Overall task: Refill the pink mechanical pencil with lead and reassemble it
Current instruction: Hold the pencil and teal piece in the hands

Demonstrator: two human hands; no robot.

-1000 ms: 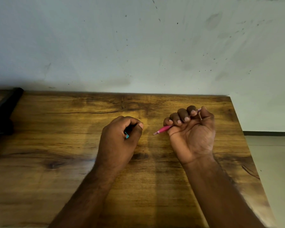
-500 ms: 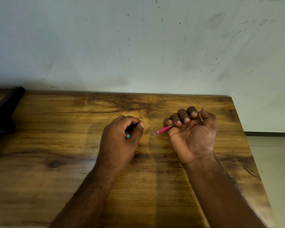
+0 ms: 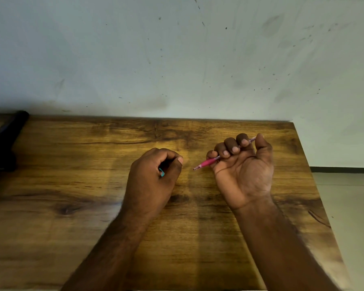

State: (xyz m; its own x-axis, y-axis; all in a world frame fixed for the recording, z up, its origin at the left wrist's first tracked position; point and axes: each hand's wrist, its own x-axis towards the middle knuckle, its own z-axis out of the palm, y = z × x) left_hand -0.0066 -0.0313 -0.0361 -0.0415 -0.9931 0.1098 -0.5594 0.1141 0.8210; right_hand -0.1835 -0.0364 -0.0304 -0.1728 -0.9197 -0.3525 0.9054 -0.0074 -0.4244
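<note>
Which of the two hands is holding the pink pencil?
The right hand, palm up, grips the pink pencil. The left hand is knuckles up and holds only a small teal object.

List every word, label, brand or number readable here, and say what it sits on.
None can be read.
Pink mechanical pencil in the right hand: no print shows on the exposed barrel.
Teal item gripped in the left hand: mostly hidden, no text visible.
Wooden table and wall: only grain and marks.
</note>
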